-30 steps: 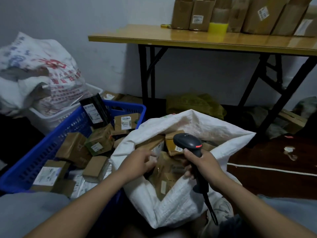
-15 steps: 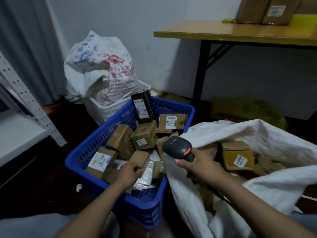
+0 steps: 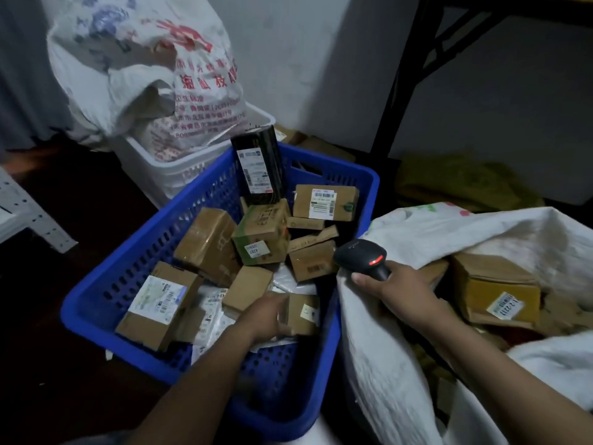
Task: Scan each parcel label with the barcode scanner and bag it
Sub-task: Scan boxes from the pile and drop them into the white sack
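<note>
Presently: white woven sack [image 3: 401,364], right, mouth open — labelled cartons [image 3: 500,284] inside. Blue basket [image 3: 96,303], touching its left side, heaped with parcels [image 3: 208,242]. Left hand [image 3: 266,316] in the basket's near corner, fingers curled round a small brown parcel [image 3: 303,313]. Right hand [image 3: 398,290] over the sack's rim, fingers wrapped round the barcode scanner [image 3: 359,255] — red light lit.

Perforated plastic basket [image 3: 106,293]; matt cardboard parcels [image 3: 208,245] (paper labels); woven sack [image 3: 378,364].

Black scanner [image 3: 361,256] at sack [image 3: 378,364] rim; cardboard parcels [image 3: 208,242] in basket [image 3: 337,168].
</note>
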